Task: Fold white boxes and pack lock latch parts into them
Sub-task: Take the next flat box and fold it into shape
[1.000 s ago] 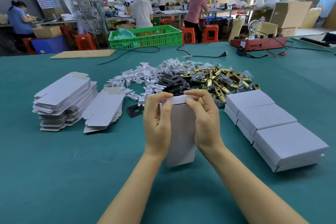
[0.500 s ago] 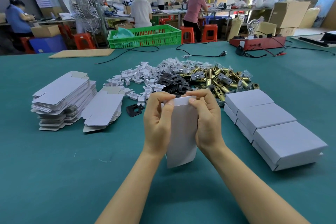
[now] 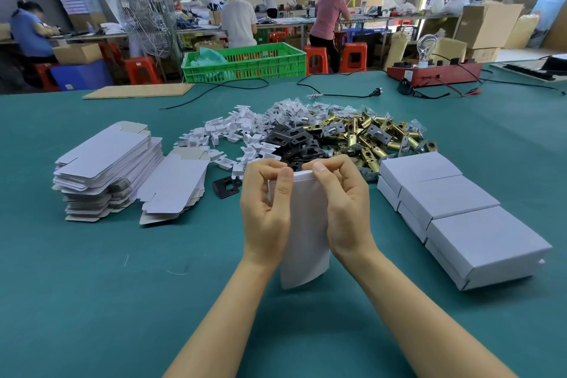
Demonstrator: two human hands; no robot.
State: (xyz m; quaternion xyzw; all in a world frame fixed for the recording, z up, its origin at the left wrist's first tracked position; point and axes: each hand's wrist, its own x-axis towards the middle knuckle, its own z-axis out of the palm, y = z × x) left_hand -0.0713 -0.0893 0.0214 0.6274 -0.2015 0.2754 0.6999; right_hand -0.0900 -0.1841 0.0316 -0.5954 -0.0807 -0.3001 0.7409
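A: Start at the left of the frame. What could trip this up?

B: The stack of flat blanks [image 3: 107, 169] on the bench [image 3: 92, 301] leans toward a second, lower pile [image 3: 175, 190] just beside it. A careless reach could fan both across the green surface, I'd judge.

A: And in the middle?

B: The left hand [image 3: 265, 212] and right hand [image 3: 345, 209] hold one white box [image 3: 306, 230] upright at frame centre, its lower end near the bench; I cannot tell whether it touches. On each hand the thumb and curled fingers [image 3: 283, 184] pinch the top edge, apparently working an end flap. If the flap is pushed askew, the thin card may crease or the tab may miss its slot. That is a guess from the grip, since the hands hide the flap itself.

A: Anything loose nearby?

B: A single black plate [image 3: 227, 187] lies just left of the hands, apart from the heap. It could be knocked or forgotten. Behind the hands sit the white plastic pieces [image 3: 221, 138], the black plates [image 3: 294, 141] and the brass latches [image 3: 374, 135], all mixed at their borders, so picking a wrong or incomplete set seems the likeliest error.

A: And the right side?

B: The closed boxes [image 3: 454, 205] are stacked in a row running toward the lower right. The nearest one shows a flap edge slightly out, which may spring open if bumped.
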